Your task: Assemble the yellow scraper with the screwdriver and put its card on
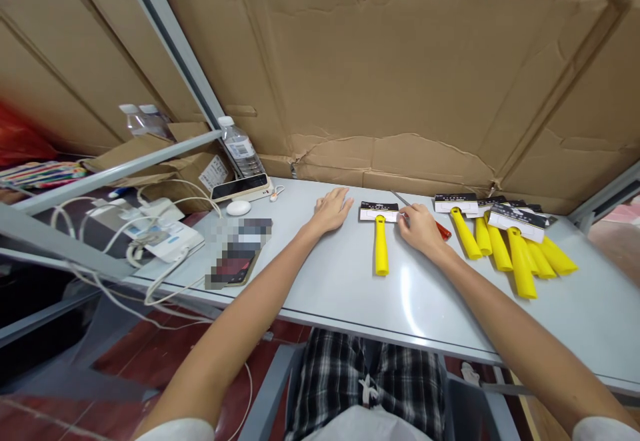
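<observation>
My left hand lies flat on the grey table, fingers stretched out and holding nothing. To its right is a scraper with a yellow handle pointing toward me and a black-and-white card sleeve over its blade. My right hand rests with curled fingers over what looks like a red-handled screwdriver. The thin metal shaft sticks out past the fingertips, and the handle's end shows beside the palm; the middle is hidden. Those fingertips are close to the scraper's right edge. Several similar yellow-handled scrapers lie overlapping farther right.
At the left lie a phone, a white oval case, another phone-like device and tangled white cables. A water bottle leans by the metal frame post. Tall cardboard walls off the table's back.
</observation>
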`<state>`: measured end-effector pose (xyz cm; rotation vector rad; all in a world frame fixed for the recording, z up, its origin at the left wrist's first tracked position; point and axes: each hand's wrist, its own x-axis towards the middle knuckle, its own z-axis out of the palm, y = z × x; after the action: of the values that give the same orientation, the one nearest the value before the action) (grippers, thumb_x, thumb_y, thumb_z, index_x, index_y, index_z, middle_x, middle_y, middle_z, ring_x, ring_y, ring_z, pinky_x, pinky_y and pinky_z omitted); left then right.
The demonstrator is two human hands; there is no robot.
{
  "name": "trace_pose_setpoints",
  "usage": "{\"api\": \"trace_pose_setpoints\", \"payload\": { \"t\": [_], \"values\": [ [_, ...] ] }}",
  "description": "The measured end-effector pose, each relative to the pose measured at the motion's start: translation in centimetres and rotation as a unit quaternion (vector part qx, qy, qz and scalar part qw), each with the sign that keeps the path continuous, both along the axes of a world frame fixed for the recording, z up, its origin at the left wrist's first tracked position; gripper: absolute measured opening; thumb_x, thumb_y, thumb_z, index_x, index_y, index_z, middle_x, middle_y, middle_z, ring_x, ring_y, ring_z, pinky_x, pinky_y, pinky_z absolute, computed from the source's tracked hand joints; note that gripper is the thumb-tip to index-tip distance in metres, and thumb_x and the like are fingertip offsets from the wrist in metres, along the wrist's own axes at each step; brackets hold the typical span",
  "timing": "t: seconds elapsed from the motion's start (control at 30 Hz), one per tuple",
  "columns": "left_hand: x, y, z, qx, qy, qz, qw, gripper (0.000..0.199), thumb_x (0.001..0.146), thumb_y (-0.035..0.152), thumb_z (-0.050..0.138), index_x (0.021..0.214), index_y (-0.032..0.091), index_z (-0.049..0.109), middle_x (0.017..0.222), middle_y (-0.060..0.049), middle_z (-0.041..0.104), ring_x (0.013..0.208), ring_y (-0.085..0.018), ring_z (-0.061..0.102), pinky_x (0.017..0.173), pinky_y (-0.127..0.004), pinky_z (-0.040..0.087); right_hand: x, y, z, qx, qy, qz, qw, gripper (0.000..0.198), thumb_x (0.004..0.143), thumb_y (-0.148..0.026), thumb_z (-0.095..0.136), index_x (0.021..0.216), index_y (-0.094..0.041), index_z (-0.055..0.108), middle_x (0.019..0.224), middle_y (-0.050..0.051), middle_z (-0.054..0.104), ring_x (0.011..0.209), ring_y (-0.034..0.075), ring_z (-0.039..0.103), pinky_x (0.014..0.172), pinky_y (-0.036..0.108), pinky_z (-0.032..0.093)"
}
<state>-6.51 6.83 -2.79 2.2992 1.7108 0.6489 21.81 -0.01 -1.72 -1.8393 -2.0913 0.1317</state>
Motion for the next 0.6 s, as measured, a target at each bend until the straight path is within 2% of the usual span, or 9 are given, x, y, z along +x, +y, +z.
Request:
{"api": "trace_pose_setpoints", "payload": {
  "t": [0.17, 0.37, 0.43, 0.53, 0.6],
  "values": [
    [-0.2, 0.0, -1.0, -0.034, 0.079, -0.010, 0.996, 0.065, 0.112, 0.054, 0.029, 0.168, 0.023, 0.041, 0.182, -0.018, 0.030, 0.169, -0.036, 0.027, 0.133, -0.065, 0.018, -0.5, -0.1, -0.6, -0.011, -0.022, 0.022, 0.999, 0.048, 0.104, -0.033, 0.039, 0.134, -0.015, 0.072, 0.132, 0.015, 0.060, 0.127, 0.020, 0.047, 0.114, 0.032, 0.035],
    [-0.1, 0.0, -1.1, -0.046, 0.099, -0.009, 0.994, 0.064, 0.112, 0.055, 0.028, 0.165, 0.025, 0.047, 0.183, -0.016, 0.027, 0.170, -0.038, 0.023, 0.133, -0.067, 0.016, -0.9, -0.4, -0.7, -0.010, -0.031, 0.012, 0.999, 0.048, 0.104, -0.037, 0.039, 0.134, -0.016, 0.070, 0.136, 0.015, 0.059, 0.129, 0.023, 0.046, 0.115, 0.036, 0.034],
    [-0.1, 0.0, -1.1, -0.047, 0.100, -0.011, 0.994, 0.065, 0.112, 0.055, 0.027, 0.165, 0.024, 0.047, 0.183, -0.016, 0.027, 0.171, -0.038, 0.023, 0.134, -0.066, 0.016, -1.0, -0.4, -0.9, -0.004, -0.029, 0.006, 1.000, 0.053, 0.104, -0.040, 0.039, 0.146, -0.019, 0.064, 0.143, 0.014, 0.056, 0.133, 0.024, 0.045, 0.117, 0.038, 0.034],
    [-0.2, 0.0, -1.1, -0.051, 0.101, -0.015, 0.993, 0.066, 0.112, 0.056, 0.027, 0.166, 0.023, 0.047, 0.183, -0.016, 0.028, 0.171, -0.038, 0.022, 0.134, -0.067, 0.015, -1.0, -0.3, -1.3, 0.005, -0.020, 0.011, 1.000, 0.065, 0.105, -0.044, 0.040, 0.167, -0.026, 0.044, 0.156, 0.013, 0.048, 0.142, 0.025, 0.040, 0.120, 0.040, 0.032],
    [-0.2, -0.1, -1.1, -0.050, 0.102, -0.019, 0.993, 0.066, 0.112, 0.056, 0.027, 0.166, 0.022, 0.047, 0.183, -0.017, 0.028, 0.171, -0.039, 0.021, 0.134, -0.067, 0.016, -0.9, -0.3, -1.4, 0.002, -0.014, 0.025, 1.000, 0.062, 0.106, -0.045, 0.039, 0.165, -0.029, 0.047, 0.158, 0.011, 0.047, 0.145, 0.025, 0.039, 0.121, 0.040, 0.032]
  ]
}}
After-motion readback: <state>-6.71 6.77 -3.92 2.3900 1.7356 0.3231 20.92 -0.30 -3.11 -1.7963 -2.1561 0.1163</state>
